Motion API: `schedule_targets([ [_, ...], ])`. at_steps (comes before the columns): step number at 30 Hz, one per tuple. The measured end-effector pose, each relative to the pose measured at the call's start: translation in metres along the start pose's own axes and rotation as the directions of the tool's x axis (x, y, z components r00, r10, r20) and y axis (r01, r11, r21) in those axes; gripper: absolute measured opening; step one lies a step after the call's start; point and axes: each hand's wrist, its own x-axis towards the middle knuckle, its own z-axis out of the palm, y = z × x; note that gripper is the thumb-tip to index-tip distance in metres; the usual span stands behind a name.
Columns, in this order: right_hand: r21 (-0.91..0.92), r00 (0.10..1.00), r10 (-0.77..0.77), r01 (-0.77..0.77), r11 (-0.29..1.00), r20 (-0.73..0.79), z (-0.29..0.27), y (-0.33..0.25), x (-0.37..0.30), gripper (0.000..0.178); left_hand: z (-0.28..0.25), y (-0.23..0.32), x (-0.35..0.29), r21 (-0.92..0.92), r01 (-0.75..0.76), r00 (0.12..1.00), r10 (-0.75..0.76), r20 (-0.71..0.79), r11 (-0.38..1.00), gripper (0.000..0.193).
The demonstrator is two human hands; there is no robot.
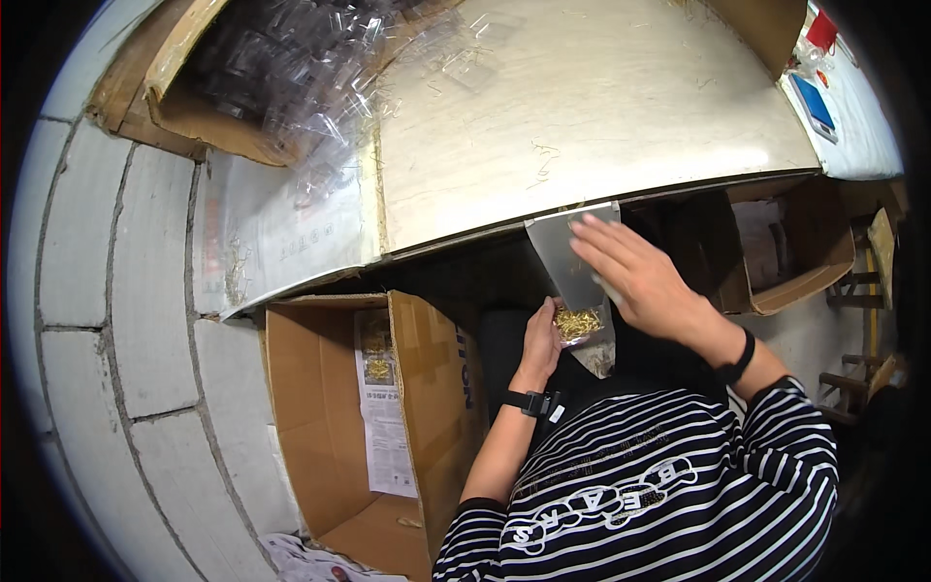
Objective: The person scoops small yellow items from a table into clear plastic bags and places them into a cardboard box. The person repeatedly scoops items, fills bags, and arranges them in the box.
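Note:
My left hand [543, 339] is closed around the side of a small clear plastic box. Thin gold-coloured metal pieces [579, 323] fill that box; they are too small to name exactly. Directly above it, a grey sheet-metal chute [558, 254] slopes down from the table's front edge and narrows toward the box. My right hand [635, 276] lies over the chute's right side, its fingers stretched out and holding nothing that I can see. Whether its fingertips touch the metal, I cannot tell.
On the cream tabletop [601, 97], loose clear plastic boxes [310, 78] spill from a cardboard carton [223, 131] at the far left. A paper-lined cardboard box [320, 417] stands at my left. Another carton [800, 281] sits beneath the table at right, and a blue device [813, 105] lies far right.

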Motion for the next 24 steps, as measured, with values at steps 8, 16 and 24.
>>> schedule_targets([
  [8, 0.104, 0.977, 0.193, -0.184, 0.977, -0.088, -0.02, 0.004, -0.055, 0.038, -0.001, -0.004, 0.0, -0.013, 0.077, 0.995, -0.076, 0.064, 0.997, 0.045],
  [16, 0.322, 0.979, 0.191, -0.202, 0.925, 0.066, 0.005, -0.004, -0.062, 0.033, 0.005, 0.027, -0.052, -0.007, -0.001, 0.988, 0.002, 0.154, 1.0, 0.041],
  [24, 0.367, 0.999, 0.038, -0.045, 0.929, 0.027, 0.011, -0.033, -0.016, 0.037, 0.02, 0.107, -0.104, 0.156, -0.289, 0.95, 0.303, -0.072, 0.944, 0.028],
])
